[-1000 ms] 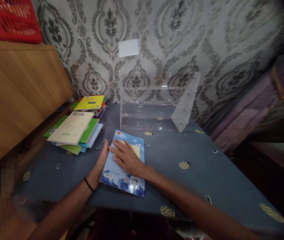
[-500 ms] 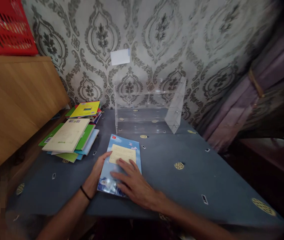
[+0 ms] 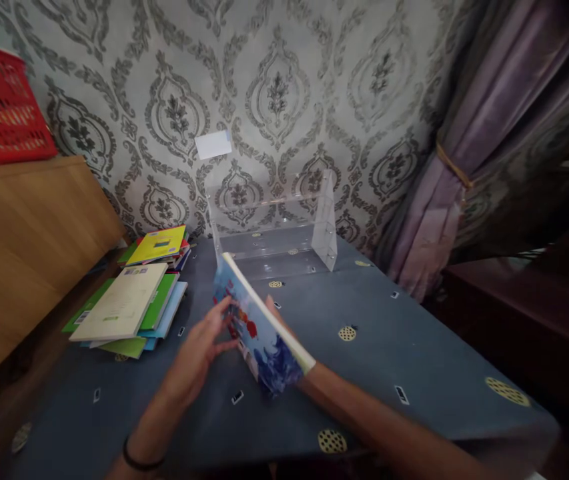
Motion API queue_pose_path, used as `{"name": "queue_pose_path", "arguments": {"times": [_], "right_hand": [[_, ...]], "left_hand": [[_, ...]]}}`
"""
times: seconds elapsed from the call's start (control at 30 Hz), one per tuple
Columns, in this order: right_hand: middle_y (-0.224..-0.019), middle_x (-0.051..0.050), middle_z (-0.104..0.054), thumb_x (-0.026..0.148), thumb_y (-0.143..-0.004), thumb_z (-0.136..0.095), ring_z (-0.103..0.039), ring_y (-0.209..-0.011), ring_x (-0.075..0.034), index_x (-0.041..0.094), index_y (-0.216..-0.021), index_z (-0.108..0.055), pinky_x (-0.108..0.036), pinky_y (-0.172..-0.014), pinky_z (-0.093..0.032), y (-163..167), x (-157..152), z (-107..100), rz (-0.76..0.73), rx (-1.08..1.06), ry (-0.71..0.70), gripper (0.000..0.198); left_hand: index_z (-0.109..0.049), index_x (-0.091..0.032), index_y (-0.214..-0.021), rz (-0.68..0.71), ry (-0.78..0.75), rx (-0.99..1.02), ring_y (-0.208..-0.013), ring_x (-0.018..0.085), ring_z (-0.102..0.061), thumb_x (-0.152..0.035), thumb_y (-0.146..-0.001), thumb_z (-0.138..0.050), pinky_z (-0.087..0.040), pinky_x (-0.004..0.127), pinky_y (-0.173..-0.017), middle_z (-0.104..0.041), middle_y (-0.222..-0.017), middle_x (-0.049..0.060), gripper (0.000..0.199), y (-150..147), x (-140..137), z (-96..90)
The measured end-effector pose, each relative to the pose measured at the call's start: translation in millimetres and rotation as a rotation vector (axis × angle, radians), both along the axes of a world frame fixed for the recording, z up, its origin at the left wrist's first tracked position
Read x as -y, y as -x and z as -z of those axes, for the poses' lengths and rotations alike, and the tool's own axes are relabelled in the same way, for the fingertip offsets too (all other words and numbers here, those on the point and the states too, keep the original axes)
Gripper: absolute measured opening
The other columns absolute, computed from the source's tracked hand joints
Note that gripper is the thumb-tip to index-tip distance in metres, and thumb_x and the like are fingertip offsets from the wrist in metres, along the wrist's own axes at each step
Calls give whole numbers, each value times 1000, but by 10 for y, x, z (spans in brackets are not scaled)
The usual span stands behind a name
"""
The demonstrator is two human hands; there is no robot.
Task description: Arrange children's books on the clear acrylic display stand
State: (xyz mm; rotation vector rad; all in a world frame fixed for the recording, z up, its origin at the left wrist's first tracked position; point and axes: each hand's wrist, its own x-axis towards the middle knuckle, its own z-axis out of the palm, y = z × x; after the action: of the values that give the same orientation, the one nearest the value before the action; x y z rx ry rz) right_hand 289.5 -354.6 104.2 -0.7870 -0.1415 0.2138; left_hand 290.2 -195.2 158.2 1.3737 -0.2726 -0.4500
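Note:
A thin blue illustrated book is tilted up on edge above the table, its pictured cover facing left and its pale page edges showing. My left hand presses its fingers against that cover from the left, thumb and fingers bent. On the far side, my right hand supports the book; most of it is hidden and only a little shows past the top edge. Beyond the book stands a clear acrylic rack with several tiers, close to the wall.
To the left lie a stack of books and, behind it, another stack with a yellow book on top. A wooden cabinet carries a red basket. At right hangs a purple curtain beside the blue tablecloth.
The book has gone from lying flat, back cover up, to tilted on edge. My right hand has moved from its top to behind it. The view has shifted right and up.

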Motion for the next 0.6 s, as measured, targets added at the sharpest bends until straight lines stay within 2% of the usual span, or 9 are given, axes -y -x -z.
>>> {"name": "queue_pose_path", "arguments": {"times": [0.07,0.13,0.2,0.27,0.33,0.43,0.6], "right_hand": [[-129,-14,-68,84,-78,-52,-60,-124,-35,19,-128,-64,-54,-107,-44,-30,104,24,-107,-40,-108,83],[-124,-14,-71,81,-81,-51,-61,-122,-34,19,-121,-66,-53,-109,-41,-25,242,81,-156,-43,-130,76],[-122,-12,-72,78,-82,-53,-62,-121,-34,19,-118,-67,-53,-110,-40,-3,374,143,-187,-52,-126,70],[-122,-13,-72,74,-84,-51,-64,-119,-34,18,-120,-65,-54,-109,-40,17,480,187,-235,-96,-128,68],[-120,-14,-73,67,-89,-49,-66,-115,-34,16,-123,-64,-56,-106,-43,22,564,207,-251,-159,-118,63],[-113,-14,-76,55,-90,-53,-70,-107,-33,15,-122,-65,-54,-101,-48,-7,662,206,-164,-224,-25,53],[-105,-11,-79,42,-82,-66,-74,-98,-31,19,-119,-68,-48,-91,-56,-165,744,159,-13,-177,123,44]], "left_hand": [[-59,-26,-142,37,-213,208,-146,35,-40,-58,-88,-64,-35,55,-118,-48,-156,10,63,23,64,152],[-60,-26,-141,81,-394,415,-149,33,-36,-53,-89,-64,-25,54,-124,-45,-158,9,58,8,117,359],[-59,-25,-141,107,-526,546,-150,33,-34,-49,-89,-62,-23,54,-125,-41,-160,10,57,-45,146,567],[-57,-22,-143,80,-621,587,-151,33,-33,-47,-91,-59,-23,55,-124,-39,-161,14,57,-129,141,735],[-56,-19,-144,0,-671,583,-152,34,-30,-46,-92,-56,-22,56,-124,-37,-162,16,59,-224,110,852],[-56,-19,-143,-81,-674,574,-154,33,-26,-47,-90,-61,-17,54,-125,-35,-163,16,60,-342,55,959],[-61,-23,-136,-55,-656,618,-155,32,-23,-48,-87,-65,-8,54,-125,-37,-162,14,55,-428,46,1044]]}}
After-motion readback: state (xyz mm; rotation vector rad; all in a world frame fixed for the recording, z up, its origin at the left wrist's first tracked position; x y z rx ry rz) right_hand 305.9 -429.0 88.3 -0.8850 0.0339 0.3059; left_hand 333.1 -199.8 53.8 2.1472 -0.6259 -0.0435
